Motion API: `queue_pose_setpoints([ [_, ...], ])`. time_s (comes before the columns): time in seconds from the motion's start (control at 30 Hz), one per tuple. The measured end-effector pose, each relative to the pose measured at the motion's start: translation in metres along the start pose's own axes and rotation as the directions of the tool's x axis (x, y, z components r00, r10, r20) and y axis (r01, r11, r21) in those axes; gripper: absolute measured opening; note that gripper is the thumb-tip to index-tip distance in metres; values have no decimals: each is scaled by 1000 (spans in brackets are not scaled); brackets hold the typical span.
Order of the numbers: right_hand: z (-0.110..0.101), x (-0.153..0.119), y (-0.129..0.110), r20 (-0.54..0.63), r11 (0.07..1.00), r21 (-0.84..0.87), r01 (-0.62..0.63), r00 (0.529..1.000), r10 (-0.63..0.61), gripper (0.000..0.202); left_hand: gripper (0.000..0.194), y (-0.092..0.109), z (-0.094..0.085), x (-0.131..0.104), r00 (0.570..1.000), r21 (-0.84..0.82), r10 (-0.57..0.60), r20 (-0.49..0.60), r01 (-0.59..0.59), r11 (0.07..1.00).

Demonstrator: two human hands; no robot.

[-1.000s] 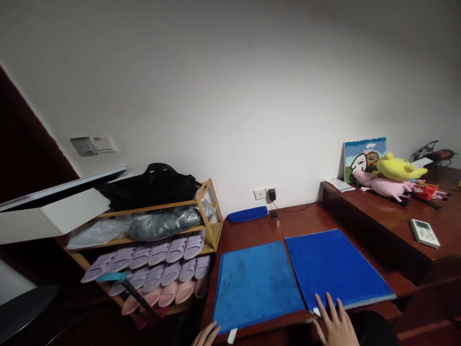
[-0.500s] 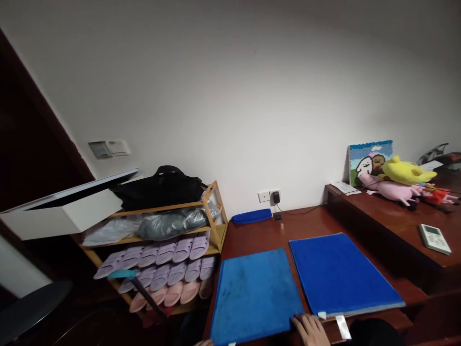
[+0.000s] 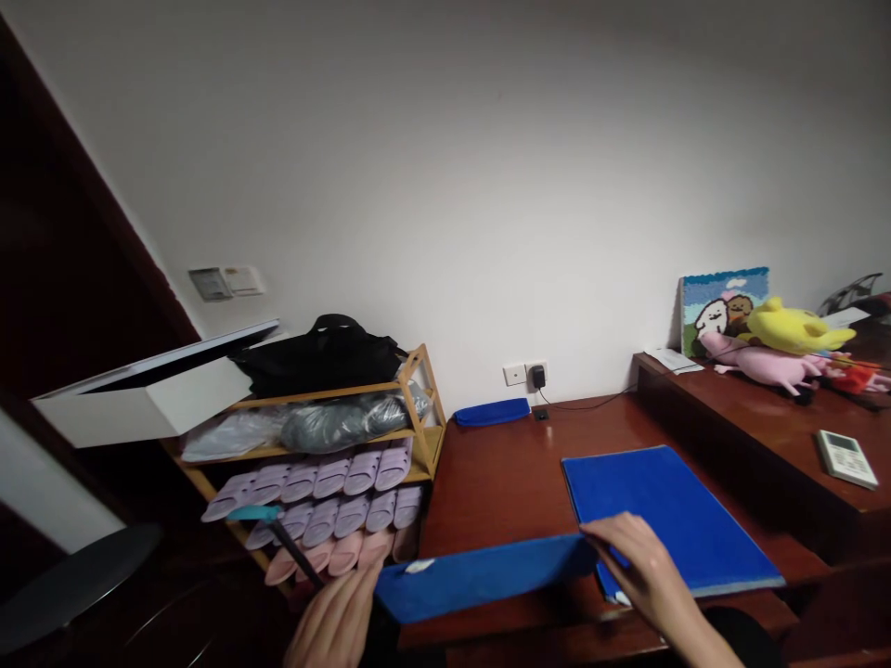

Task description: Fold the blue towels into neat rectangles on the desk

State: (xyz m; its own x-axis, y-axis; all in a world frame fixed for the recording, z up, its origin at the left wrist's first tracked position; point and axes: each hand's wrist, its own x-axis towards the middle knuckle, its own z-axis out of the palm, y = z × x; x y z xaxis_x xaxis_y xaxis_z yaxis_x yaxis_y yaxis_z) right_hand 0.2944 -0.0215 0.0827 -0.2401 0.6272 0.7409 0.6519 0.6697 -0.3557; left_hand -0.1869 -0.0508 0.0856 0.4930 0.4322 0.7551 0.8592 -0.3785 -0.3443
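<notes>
A lighter blue cloth piece (image 3: pixel 491 577) is raised at the front edge of the reddish-brown table (image 3: pixel 497 478), seen as a narrow band with a small white tag near its left end. My left hand (image 3: pixel 338 617) grips its left end, fingers together. Its right upper corner is pinched by my right hand (image 3: pixel 637 566), which overlaps the front left part of a darker blue cloth piece (image 3: pixel 682 510). That darker piece lies flat on the table. A rolled or folded blue item (image 3: pixel 492 413) rests by the wall.
To the left stands a wooden rack (image 3: pixel 426 408) with slippers, plastic-wrapped items, a black bag (image 3: pixel 324 357) and a white box (image 3: pixel 201 397). At right, a raised surface (image 3: pixel 752 413) holds plush toys (image 3: pixel 766 362), a picture and a white device (image 3: pixel 845 457). A plug and cable are at the wall.
The lighter blue piece, flat on the table before, is now lifted and tilted up. Both hands have come further into view, holding its ends. The view has shifted slightly.
</notes>
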Motion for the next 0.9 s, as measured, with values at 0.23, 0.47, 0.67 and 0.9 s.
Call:
queue_pose_setpoints([
  [0.23, -99, 30, 9, 63, 999, 13, -31, 998, 30, 28, 58, 15, -36, 95, 1000, -90, 14, 19, -12, 996],
  [0.47, -160, 24, 55, 108, 981, -53, -187, 975, 192, 36, 38, 63, 20, 160, 999, -413, 24, 48, -2, 911],
  [0.67, -198, 78, 129, 34, 956, -189, -225, 971, 235, 48, 30, 95, 96, 273, 999, -559, 37, -32, -48, 828],
  [0.9, -214, 116, 199, -102, 923, -264, -280, 960, 262, 48, 30, 136, 140, 340, 995, -534, -17, -101, -40, 844],
])
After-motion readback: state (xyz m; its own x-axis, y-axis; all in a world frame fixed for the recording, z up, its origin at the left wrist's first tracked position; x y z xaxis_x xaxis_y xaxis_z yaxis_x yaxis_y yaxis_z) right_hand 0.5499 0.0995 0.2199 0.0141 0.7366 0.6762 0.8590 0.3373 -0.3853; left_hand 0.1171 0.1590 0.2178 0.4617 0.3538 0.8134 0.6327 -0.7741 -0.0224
